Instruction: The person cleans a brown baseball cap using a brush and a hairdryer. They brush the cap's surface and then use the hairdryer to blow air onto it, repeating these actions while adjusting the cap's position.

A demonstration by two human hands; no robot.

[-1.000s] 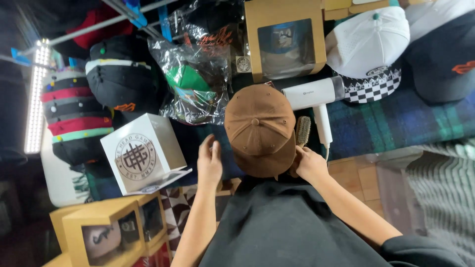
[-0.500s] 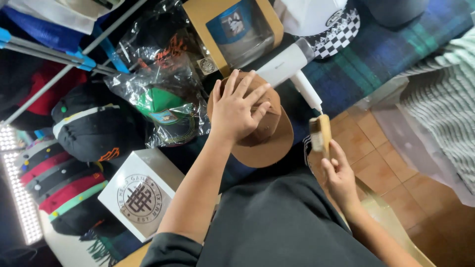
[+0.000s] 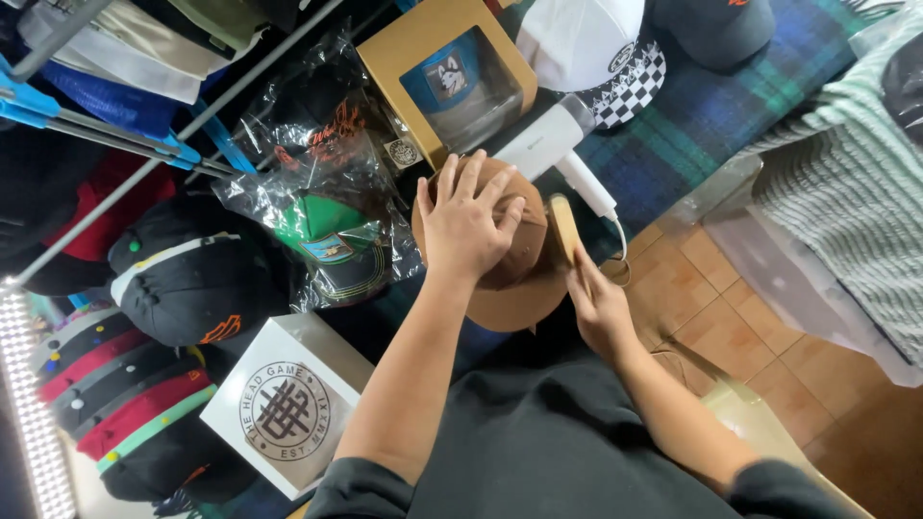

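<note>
A brown cap [image 3: 510,288] lies in front of me with its brim toward my body. My left hand [image 3: 466,221] rests flat on its crown, fingers spread. In my right hand [image 3: 596,303] I grip a small wooden brush [image 3: 564,228] and hold it against the right side of the cap. Just beyond the cap lies a white hand-held appliance with a cord [image 3: 558,149].
A tan windowed box with a blue cap [image 3: 447,82], bagged caps [image 3: 322,231], a white box with a round emblem [image 3: 288,404], stacked caps [image 3: 125,423], a checkered-brim white cap [image 3: 601,48], a plaid cloth [image 3: 731,106], metal rack poles [image 3: 115,130] and tiled floor [image 3: 692,288] surround me.
The view has shifted. My right hand has brought the brush from off to the right up against the cap's side. My left hand stays on the crown.
</note>
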